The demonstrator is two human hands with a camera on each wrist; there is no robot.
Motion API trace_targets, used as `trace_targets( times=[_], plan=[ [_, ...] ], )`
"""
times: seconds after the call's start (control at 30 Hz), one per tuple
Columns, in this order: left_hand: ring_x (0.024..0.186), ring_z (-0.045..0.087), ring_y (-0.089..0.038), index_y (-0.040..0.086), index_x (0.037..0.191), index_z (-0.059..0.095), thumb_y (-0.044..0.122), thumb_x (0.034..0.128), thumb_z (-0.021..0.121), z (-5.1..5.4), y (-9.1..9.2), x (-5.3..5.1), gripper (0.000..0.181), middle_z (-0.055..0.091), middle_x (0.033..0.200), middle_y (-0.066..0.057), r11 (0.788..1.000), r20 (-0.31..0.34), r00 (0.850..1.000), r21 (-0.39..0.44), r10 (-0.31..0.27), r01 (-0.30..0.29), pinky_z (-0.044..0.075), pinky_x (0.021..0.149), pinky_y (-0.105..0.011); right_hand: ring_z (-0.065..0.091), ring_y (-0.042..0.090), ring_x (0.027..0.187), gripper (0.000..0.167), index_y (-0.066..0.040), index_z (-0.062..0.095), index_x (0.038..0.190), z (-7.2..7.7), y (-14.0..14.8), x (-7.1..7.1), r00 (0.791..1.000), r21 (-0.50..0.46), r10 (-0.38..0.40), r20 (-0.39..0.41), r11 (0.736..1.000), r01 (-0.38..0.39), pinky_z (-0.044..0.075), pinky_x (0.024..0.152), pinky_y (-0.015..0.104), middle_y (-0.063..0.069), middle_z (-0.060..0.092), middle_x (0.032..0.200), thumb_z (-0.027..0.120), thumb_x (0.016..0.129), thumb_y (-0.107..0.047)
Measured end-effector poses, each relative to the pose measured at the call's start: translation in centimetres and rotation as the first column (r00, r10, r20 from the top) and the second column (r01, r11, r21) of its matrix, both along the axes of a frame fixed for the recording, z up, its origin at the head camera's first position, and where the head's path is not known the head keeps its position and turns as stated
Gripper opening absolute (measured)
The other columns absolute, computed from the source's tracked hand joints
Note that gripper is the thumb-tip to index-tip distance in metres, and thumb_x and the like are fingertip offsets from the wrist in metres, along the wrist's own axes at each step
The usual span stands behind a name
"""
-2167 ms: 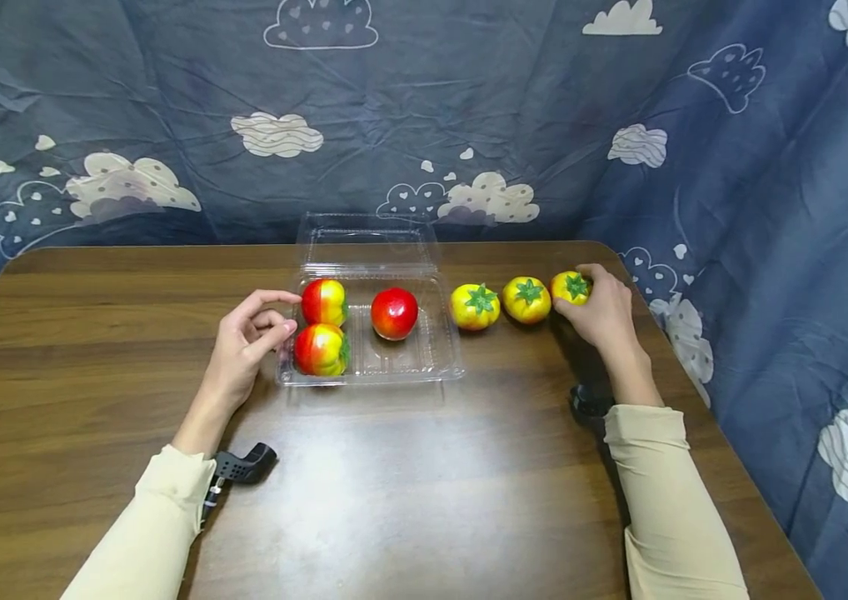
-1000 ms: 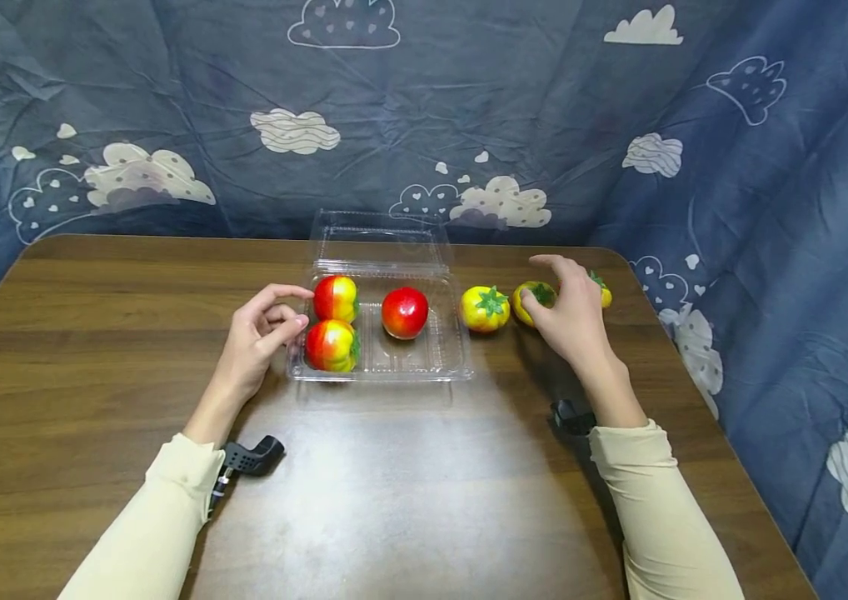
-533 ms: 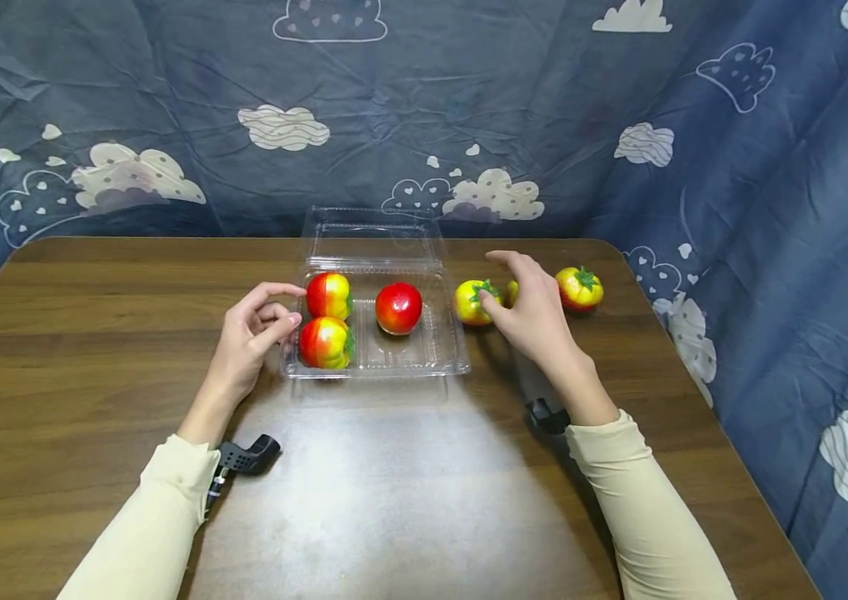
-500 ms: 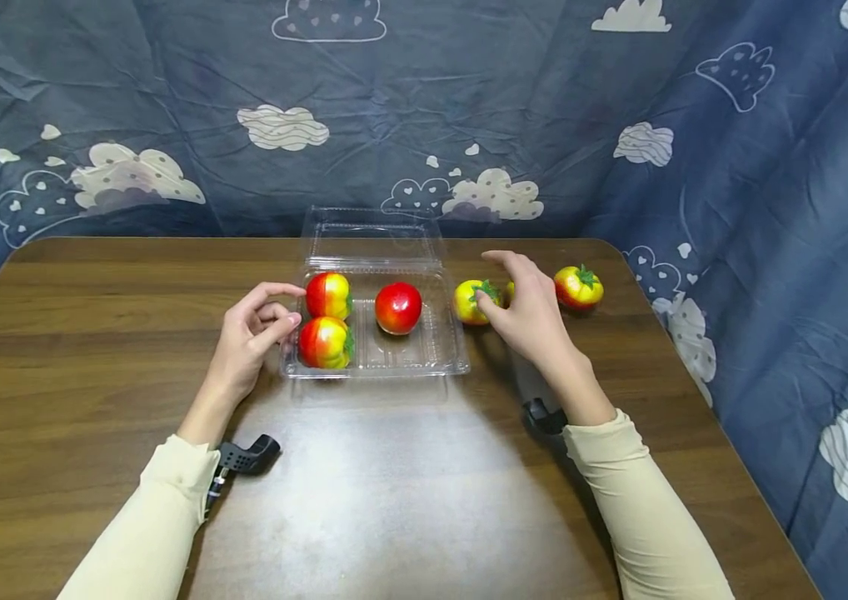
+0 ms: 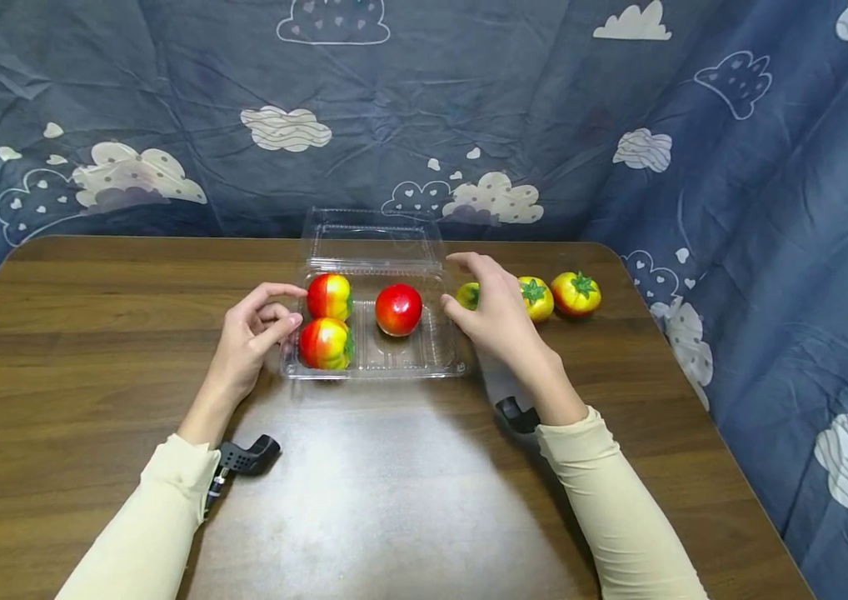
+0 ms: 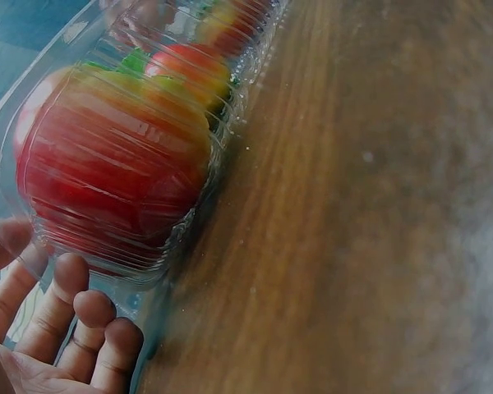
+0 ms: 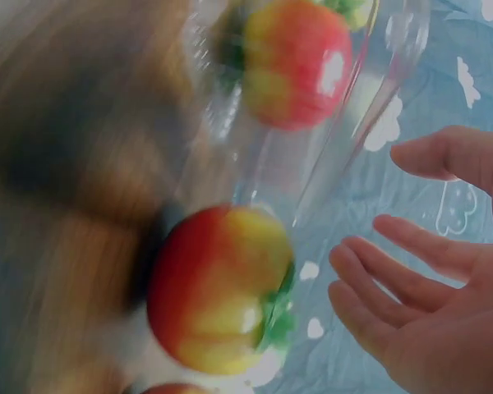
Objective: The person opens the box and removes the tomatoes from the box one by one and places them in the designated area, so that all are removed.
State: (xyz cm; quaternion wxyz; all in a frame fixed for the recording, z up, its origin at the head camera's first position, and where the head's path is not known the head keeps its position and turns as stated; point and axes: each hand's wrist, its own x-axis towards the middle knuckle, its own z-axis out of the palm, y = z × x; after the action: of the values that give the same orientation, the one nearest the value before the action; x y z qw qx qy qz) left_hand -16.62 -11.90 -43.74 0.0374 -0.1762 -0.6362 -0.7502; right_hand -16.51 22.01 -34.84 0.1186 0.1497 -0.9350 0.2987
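Observation:
A clear plastic clamshell box (image 5: 424, 354) stands with its lid (image 5: 371, 235) raised behind it. Two red-and-yellow toy fruits, the rear one (image 5: 330, 296) and the front one (image 5: 326, 343), lie along its left side. Another toy fruit, mostly red (image 5: 398, 309), sits right of its middle. My left hand (image 5: 247, 337) is at the box's left wall, thumb and index tips by the rim, other fingers bent. My right hand (image 5: 499, 312) hovers beside the box's right edge, thumb and fingers spread, holding nothing. It partly hides a yellow toy fruit (image 5: 466, 295) with green leaves.
Two more yellow toy fruits, a nearer one (image 5: 536, 298) and one farther right (image 5: 576, 293), stand in the row on the wooden table (image 5: 379, 500). A blue cloud-patterned curtain (image 5: 192, 83) hangs behind and to the right.
My right hand has moved left along the row, from the rightmost toy fruit to the box's right edge, with nothing in it. My left hand stays at the box.

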Motion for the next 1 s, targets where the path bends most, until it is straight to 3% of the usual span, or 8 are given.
trace_targets(
  times=[0.37,0.73,1.0],
  plan=[
    [0.054,0.052,-0.020,-0.011,0.126,0.060,-0.007,0.0970,0.064,-0.1,0.0,-0.1,0.030,0.062,0.071,-0.010,1.000,-0.008,1.000,0.005,-0.016,0.016,0.049,0.051,-0.023,0.059,0.036,0.127,0.054,-0.003,0.061,0.140,0.7,-4.2,-0.7,0.997,-0.008,0.060,0.054,0.998,-0.060,0.046,0.111,0.051,0.016,0.065,0.136,0.074,0.089,-0.015],
    [0.053,0.051,-0.022,-0.011,0.126,0.061,-0.009,0.0961,0.064,-0.2,0.1,-0.1,0.030,0.062,0.070,-0.012,1.000,-0.002,1.000,-0.011,0.008,-0.008,0.048,0.051,-0.025,0.060,0.035,0.127,0.057,-0.001,0.057,0.142,-0.1,-5.2,-0.4,0.990,0.002,0.060,0.128,0.998,-0.060,0.049,0.112,0.049,0.017,0.064,0.139,0.074,0.089,-0.015],
    [0.053,0.051,-0.021,-0.010,0.127,0.061,-0.008,0.0963,0.064,-0.2,-0.1,-0.1,0.031,0.061,0.071,-0.014,1.000,-0.002,1.000,-0.015,0.015,-0.015,0.048,0.051,-0.025,0.060,0.034,0.124,0.055,-0.004,0.060,0.140,-0.6,-6.2,0.0,0.976,0.135,0.110,0.187,0.981,-0.137,0.055,0.105,0.049,0.015,0.064,0.137,0.080,0.091,-0.020]
  ],
)
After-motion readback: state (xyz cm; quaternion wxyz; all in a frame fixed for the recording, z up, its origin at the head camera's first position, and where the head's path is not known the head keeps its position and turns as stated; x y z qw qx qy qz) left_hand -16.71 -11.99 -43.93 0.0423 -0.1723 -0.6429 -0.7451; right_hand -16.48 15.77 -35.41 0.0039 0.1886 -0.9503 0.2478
